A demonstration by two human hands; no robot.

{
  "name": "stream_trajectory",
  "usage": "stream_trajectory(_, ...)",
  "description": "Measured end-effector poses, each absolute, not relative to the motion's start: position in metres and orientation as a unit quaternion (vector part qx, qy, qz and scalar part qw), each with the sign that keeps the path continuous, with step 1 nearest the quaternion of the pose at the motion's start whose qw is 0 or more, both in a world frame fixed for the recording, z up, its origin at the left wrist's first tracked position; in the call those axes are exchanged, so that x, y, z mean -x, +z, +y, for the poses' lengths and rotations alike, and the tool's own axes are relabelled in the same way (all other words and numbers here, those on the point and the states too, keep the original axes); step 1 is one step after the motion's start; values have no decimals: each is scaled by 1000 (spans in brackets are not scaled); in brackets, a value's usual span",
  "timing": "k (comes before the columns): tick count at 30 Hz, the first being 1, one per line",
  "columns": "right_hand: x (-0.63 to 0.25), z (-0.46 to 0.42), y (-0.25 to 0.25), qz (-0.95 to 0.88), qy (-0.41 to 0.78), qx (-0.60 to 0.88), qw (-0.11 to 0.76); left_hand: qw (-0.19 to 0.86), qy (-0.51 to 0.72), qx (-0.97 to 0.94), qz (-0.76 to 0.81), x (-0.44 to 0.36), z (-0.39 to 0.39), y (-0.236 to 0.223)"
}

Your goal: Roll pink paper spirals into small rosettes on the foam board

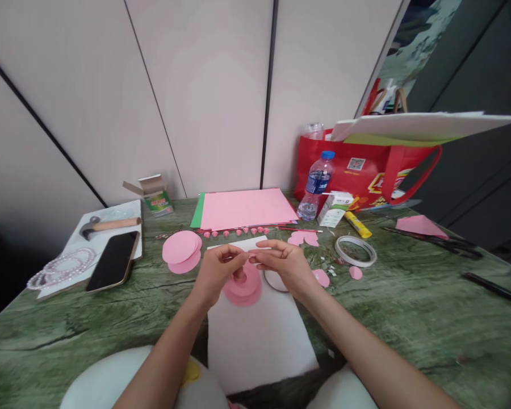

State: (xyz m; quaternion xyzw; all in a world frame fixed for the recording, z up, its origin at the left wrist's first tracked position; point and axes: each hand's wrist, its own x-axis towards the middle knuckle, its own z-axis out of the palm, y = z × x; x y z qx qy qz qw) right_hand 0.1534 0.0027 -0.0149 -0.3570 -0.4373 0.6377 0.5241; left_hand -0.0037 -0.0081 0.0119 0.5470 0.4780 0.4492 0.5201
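Note:
My left hand [221, 270] and my right hand [283, 262] meet above a white sheet [259, 346], fingertips pinched close together. Between them is something tiny and pale that I cannot make out. Below lie round pink paper discs [243, 296], partly covered by my left fingers. A round white piece with a dark rim [276, 280] shows under my right hand. Off to the left sits a stack of pink paper circles [180, 247]. Small pink rolled pieces [239, 232] form a row behind my hands.
Pink paper sheets [247, 209] lie at the back. To the right are a tape roll [369, 258], a glue stick [358, 225], a water bottle [316, 187], scissors [443, 244] and a red bag [344, 162]. A phone [113, 261] and a hammer [111, 225] are left.

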Motion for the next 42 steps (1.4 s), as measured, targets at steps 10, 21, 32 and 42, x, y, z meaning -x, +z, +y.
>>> stream_trajectory(10,-153,3,-16,-429,624,382,530,539,430,-555,465,3,-8,13)
stream_trajectory(21,-154,3,-16,-443,615,377,532,556,414,-567,444,2,-11,15)
stream_trajectory(32,-153,5,-19,-467,610,362,528,567,393,-580,433,3,-12,16)
stream_trajectory(42,-153,3,-16,-511,615,352,487,588,357,-599,410,7,-13,16)
